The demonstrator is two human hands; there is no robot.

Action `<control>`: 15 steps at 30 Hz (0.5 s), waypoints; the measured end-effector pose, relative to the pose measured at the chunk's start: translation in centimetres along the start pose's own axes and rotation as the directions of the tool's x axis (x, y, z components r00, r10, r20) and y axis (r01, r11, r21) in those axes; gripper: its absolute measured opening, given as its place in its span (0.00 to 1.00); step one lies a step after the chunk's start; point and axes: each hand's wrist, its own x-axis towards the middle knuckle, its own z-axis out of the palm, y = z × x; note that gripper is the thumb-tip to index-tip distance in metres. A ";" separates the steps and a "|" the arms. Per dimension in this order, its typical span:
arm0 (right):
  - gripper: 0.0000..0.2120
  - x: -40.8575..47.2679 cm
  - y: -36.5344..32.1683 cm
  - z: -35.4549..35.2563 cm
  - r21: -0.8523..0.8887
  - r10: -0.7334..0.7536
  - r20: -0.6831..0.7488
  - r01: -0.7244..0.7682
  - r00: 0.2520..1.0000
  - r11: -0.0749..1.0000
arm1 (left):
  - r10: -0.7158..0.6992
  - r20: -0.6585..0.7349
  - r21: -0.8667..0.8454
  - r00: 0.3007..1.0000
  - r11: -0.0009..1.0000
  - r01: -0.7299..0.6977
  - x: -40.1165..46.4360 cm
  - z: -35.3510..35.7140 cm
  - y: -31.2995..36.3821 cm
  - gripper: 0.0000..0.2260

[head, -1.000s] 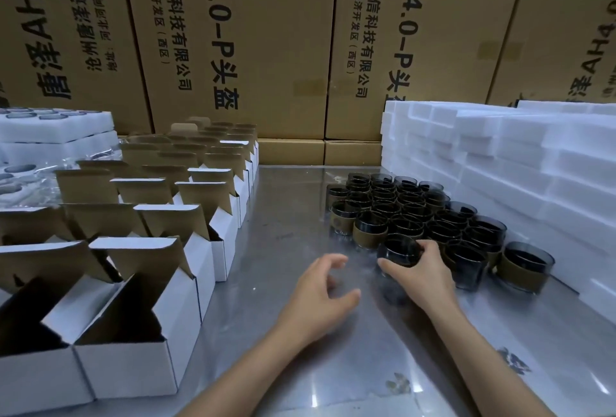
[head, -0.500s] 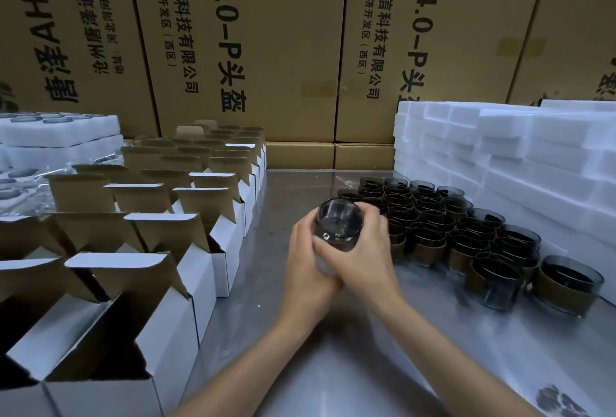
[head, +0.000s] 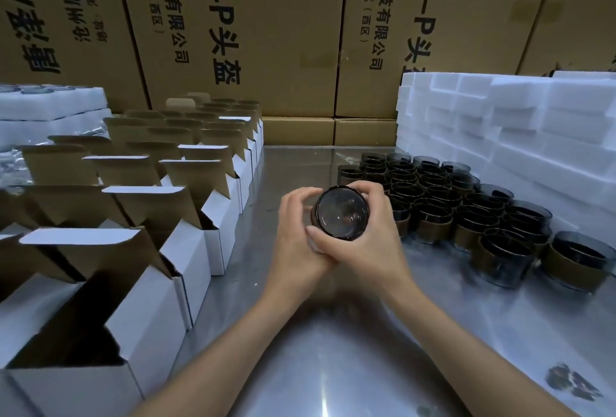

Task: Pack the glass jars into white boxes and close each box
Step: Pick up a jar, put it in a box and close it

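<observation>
Both hands, left [head: 296,243] and right [head: 370,246], grip one glass jar [head: 340,211] above the tabletop [head: 300,350]; cartons [head: 253,33] behind read "有限公司".

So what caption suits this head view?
Both hands grip one glass jar between open white boxes and remaining jars.

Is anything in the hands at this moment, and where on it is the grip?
Yes: one glass jar, lifted above the table. Both the left hand and the right hand curl round its side wall, its round end turned toward the camera.
</observation>
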 end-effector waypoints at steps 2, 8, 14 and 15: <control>0.31 0.0 0.0 0.1 0.022 0.020 0.021 -0.020 1.000 1.000 | -0.026 -0.016 -0.018 1.000 1.000 0.026 0.0 0.2 0.1 0.25; 0.34 0.5 0.3 -0.7 0.185 0.048 0.209 -0.087 0.977 0.979 | -0.068 0.038 -0.050 0.997 0.996 0.070 0.6 -0.8 -0.2 0.27; 0.33 0.6 -0.4 -1.6 0.156 -0.031 0.200 0.000 0.979 0.988 | 0.011 0.090 0.013 0.996 1.000 -0.012 0.7 -1.5 0.0 0.33; 0.33 0.6 -0.5 -1.6 0.157 -0.031 0.202 -0.001 0.979 0.988 | 0.018 0.099 0.022 0.995 1.000 -0.020 0.7 -1.6 -0.1 0.33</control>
